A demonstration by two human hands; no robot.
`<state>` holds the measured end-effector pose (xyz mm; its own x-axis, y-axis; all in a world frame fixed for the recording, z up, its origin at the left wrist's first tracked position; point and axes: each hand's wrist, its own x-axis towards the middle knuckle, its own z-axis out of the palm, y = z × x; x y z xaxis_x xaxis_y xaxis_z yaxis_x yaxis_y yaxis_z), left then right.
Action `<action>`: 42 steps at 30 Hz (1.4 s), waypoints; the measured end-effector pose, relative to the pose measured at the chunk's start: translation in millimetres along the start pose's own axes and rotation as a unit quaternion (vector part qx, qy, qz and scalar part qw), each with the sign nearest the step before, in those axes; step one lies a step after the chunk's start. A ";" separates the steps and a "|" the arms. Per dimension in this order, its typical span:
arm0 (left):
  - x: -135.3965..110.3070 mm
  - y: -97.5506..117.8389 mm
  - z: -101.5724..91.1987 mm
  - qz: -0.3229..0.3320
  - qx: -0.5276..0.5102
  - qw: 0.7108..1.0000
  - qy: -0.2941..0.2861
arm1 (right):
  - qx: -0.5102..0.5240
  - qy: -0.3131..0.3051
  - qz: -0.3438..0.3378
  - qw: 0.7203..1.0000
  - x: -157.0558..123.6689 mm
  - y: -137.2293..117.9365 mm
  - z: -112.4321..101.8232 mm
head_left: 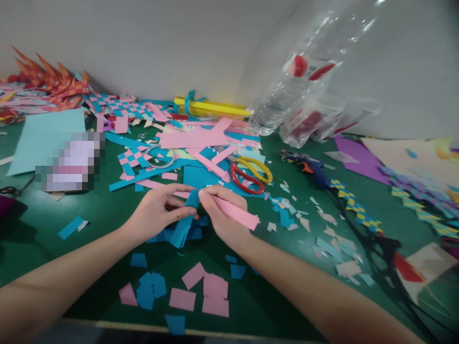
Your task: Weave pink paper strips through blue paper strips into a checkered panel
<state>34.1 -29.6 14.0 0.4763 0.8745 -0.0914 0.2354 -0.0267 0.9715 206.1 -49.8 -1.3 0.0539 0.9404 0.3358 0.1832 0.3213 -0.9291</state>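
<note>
My left hand [158, 210] and my right hand [222, 215] meet over the green table [107, 239], fingers pinched together. The left hand grips several blue paper strips [182, 227] that hang down from it. The right hand pinches a pink paper strip [238, 213] that slants down to the right and crosses the blue ones at the fingertips. Small blue and pink paper squares [193, 291] lie on the table just below my wrists.
Two pairs of scissors, red [247, 181] and yellow [256, 167], lie behind my hands among cut strips. A woven blue-pink mat [134, 160], a tape ring [159, 156], a clear plastic bottle [304, 81], a glue gun [315, 169] with its cord, and paper sheets crowd the table.
</note>
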 end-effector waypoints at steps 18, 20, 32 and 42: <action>1.3 4.4 -3.7 0.077 0.097 0.992 0.036 | 0.069 -0.045 0.102 0.991 6.2 5.2 -0.4; 1.6 2.7 -3.4 0.072 0.101 0.991 0.059 | 0.035 -0.062 0.072 0.995 5.2 1.9 -1.0; 5.3 -2.8 -3.1 0.074 0.034 0.995 0.064 | 0.056 -0.101 0.083 0.990 4.4 6.0 -0.9; 5.1 -0.5 -4.9 0.080 0.039 0.993 0.073 | 0.064 -0.098 0.088 0.989 4.0 5.5 0.4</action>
<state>32.2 -22.8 14.1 0.3865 0.9168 0.1001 0.2340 -0.2025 0.9509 206.9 -44.2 -5.1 -0.1201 0.9825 0.1423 0.0613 0.1504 -0.9867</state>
